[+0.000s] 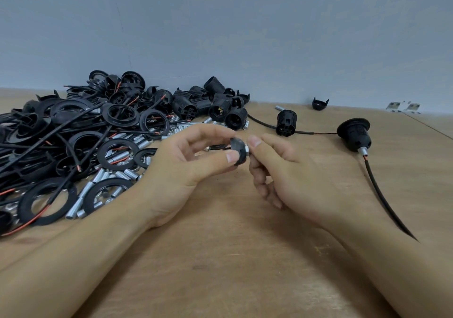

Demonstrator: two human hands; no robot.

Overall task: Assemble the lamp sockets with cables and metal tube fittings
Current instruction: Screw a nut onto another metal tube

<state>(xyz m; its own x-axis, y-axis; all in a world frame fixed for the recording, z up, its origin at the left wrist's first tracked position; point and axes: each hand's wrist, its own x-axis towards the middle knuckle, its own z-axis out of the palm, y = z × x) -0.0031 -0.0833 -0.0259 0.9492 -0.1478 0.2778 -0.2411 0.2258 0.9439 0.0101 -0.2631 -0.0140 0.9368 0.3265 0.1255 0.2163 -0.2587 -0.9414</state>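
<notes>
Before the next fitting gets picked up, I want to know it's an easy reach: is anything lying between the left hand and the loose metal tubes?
Nothing visible does. The left hand holds a black cap, and bare table separates it from the metal tubes.

A heap of black plastic rings, cables and small metal tubes (73,151) covers the left of the wooden table (220,256). Behind the hands, ribbed black sockets (210,106) cluster; right of them, an assembled black socket with cable (354,133), apparently lying on its side.
</notes>
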